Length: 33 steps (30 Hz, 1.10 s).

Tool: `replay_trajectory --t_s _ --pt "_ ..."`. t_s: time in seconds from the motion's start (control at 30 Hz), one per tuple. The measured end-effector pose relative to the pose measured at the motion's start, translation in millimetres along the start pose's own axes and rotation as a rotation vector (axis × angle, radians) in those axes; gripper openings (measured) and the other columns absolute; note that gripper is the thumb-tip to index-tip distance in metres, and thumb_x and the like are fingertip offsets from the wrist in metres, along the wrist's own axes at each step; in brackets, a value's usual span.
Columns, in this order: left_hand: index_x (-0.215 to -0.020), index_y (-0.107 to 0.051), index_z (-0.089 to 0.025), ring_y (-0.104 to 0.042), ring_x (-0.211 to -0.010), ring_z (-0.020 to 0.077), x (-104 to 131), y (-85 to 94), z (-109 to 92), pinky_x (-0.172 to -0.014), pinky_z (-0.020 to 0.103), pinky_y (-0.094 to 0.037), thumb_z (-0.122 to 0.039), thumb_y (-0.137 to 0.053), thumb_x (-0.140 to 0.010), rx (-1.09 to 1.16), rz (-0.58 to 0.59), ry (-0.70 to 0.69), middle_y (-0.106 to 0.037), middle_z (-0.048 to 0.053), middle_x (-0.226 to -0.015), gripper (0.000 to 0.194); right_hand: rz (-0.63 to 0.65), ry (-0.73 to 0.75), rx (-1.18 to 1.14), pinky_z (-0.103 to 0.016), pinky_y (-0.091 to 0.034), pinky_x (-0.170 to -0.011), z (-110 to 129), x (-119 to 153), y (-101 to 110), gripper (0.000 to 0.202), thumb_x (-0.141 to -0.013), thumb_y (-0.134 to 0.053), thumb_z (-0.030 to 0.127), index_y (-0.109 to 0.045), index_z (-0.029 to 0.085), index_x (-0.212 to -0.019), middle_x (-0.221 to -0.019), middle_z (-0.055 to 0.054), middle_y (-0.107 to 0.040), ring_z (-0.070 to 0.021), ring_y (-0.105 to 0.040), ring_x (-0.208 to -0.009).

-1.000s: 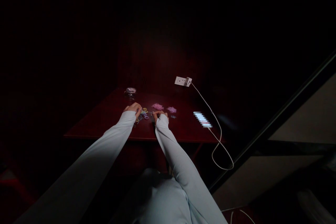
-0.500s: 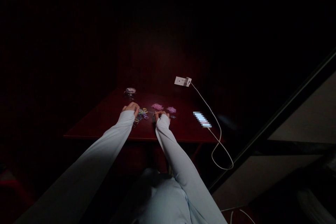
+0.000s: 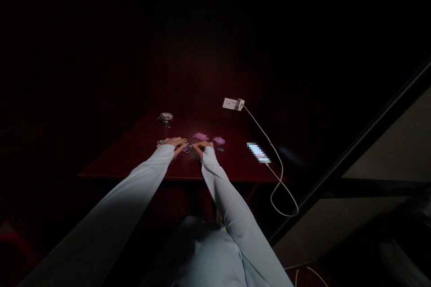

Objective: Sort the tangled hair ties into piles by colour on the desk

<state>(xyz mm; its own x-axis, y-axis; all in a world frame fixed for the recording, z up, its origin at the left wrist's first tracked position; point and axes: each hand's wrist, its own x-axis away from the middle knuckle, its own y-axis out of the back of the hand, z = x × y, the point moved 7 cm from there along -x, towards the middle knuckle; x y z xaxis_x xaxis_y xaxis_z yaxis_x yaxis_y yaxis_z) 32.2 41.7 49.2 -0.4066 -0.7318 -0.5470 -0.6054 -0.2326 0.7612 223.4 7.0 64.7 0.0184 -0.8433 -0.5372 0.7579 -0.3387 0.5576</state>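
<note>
My left hand (image 3: 175,142) rests over a loose pile of small coloured elastic bands, with its thumb and fingertips drawn together at the pile's right side. A purple band (image 3: 186,150) shows just below those fingertips, and a yellow one (image 3: 185,141) peeks out above them. Green and pink bands (image 3: 160,142) stick out to the left of the hand, which hides most of the pile. Close on the right, my right hand (image 3: 204,145) is pinched, pointing toward the left one. Something small and pale (image 3: 191,145) is at its fingertips, too small to name.
Behind my hands lie a pink heap (image 3: 201,136) and a purple heap (image 3: 219,140) of small pieces, and a few bluish bits (image 3: 221,149). A clear round container (image 3: 166,118) stands back left. A lit phone (image 3: 258,152) charges by a white cable (image 3: 281,161) from a wall socket (image 3: 232,104).
My left hand has moved right and slightly down, covering more of the bands. My right hand has shifted a little left, so the gap between the hands is smaller.
</note>
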Motion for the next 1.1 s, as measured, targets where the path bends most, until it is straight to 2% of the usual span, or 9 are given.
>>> replay_trajectory --t_s 0.17,0.27,0.33,0.47,0.6,0.77,0.93,1.1 --pt "-0.092 -0.074 -0.026 -0.070 -0.115 0.0240 6.2 15.4 -0.1 -0.094 0.034 -0.046 -0.045 -0.041 -0.106 -0.026 -0.091 0.133 -0.081 0.003 -0.111 0.040 -0.290 -0.352 0.191 -0.040 -0.040 -0.100 -46.7 7.1 76.2 0.025 -0.100 -0.067 0.038 -0.085 0.021 -0.098 -0.124 -0.011 -0.072 -0.0307 -0.054 -0.121" --pt "-0.089 -0.074 -0.026 -0.070 -0.112 0.0239 8.2 20.7 -3.5 -0.094 0.035 -0.045 -0.045 -0.038 -0.108 -0.020 -0.097 0.173 -0.081 0.003 -0.110 0.045 -0.321 -0.523 0.330 -0.041 -0.039 -0.098 -63.6 14.9 104.0 0.026 -0.100 -0.066 0.038 -0.087 0.022 -0.102 -0.134 -0.013 -0.069 -0.0337 -0.052 -0.124" --pt "-0.088 -0.075 -0.025 -0.069 -0.111 0.0240 8.7 23.6 -5.7 -0.095 0.035 -0.045 -0.046 -0.038 -0.108 -0.017 -0.105 0.202 -0.081 0.004 -0.108 0.046 -0.282 -0.527 0.389 -0.041 -0.038 -0.098 -64.7 15.5 107.5 0.027 -0.100 -0.067 0.039 -0.087 0.023 -0.102 -0.136 -0.013 -0.068 -0.0349 -0.051 -0.125" --pt "-0.083 -0.075 -0.025 -0.068 -0.113 0.0239 9.1 27.5 -7.8 -0.097 0.036 -0.045 -0.045 -0.038 -0.109 -0.004 -0.128 0.289 -0.082 0.003 -0.107 0.049 -0.201 -0.469 0.453 -0.043 -0.036 -0.100 -59.4 13.5 100.4 0.027 -0.100 -0.066 0.039 -0.088 0.023 -0.105 -0.137 -0.014 -0.067 -0.0361 -0.050 -0.126" --pt "-0.081 -0.073 -0.025 -0.068 -0.114 0.0243 9.2 28.5 -9.6 -0.101 0.037 -0.045 -0.042 -0.037 -0.109 0.007 -0.122 0.346 -0.082 0.002 -0.109 0.049 -0.181 -0.492 0.473 -0.045 -0.036 -0.102 -59.4 14.8 98.7 0.027 -0.099 -0.067 0.039 -0.088 0.023 -0.107 -0.140 -0.014 -0.067 -0.0372 -0.050 -0.128" --pt "-0.082 -0.073 -0.025 -0.068 -0.113 0.0247 9.2 29.4 -11.9 -0.101 0.038 -0.046 -0.041 -0.036 -0.107 -0.002 -0.106 0.346 -0.082 0.003 -0.108 0.048 -0.199 -0.547 0.467 -0.046 -0.035 -0.104 -61.7 17.6 101.8 0.028 -0.099 -0.068 0.040 -0.087 0.024 -0.110 -0.142 -0.014 -0.066 -0.0385 -0.049 -0.130" --pt "-0.081 -0.073 -0.025 -0.068 -0.117 0.0261 9.4 28.9 -12.3 -0.105 0.040 -0.044 -0.039 -0.036 -0.108 0.004 -0.085 0.364 -0.081 0.004 -0.109 0.048 -0.186 -0.558 0.456 -0.045 -0.036 -0.102 -63.9 17.6 100.6 0.025 -0.098 -0.070 0.038 -0.088 0.022 -0.104 -0.141 -0.015 -0.067 -0.0391 -0.050 -0.130" --pt "-0.084 -0.074 -0.026 -0.067 -0.120 0.0257 10.5 30.0 -8.8 -0.107 0.039 -0.043 -0.037 -0.036 -0.109 0.011 -0.107 0.413 -0.081 0.004 -0.114 0.047 -0.278 -0.537 0.444 -0.044 -0.037 -0.096 -67.1 17.6 102.9 0.031 -0.101 -0.065 0.041 -0.087 0.021 -0.098 -0.133 -0.016 -0.070 -0.0382 -0.051 -0.124"
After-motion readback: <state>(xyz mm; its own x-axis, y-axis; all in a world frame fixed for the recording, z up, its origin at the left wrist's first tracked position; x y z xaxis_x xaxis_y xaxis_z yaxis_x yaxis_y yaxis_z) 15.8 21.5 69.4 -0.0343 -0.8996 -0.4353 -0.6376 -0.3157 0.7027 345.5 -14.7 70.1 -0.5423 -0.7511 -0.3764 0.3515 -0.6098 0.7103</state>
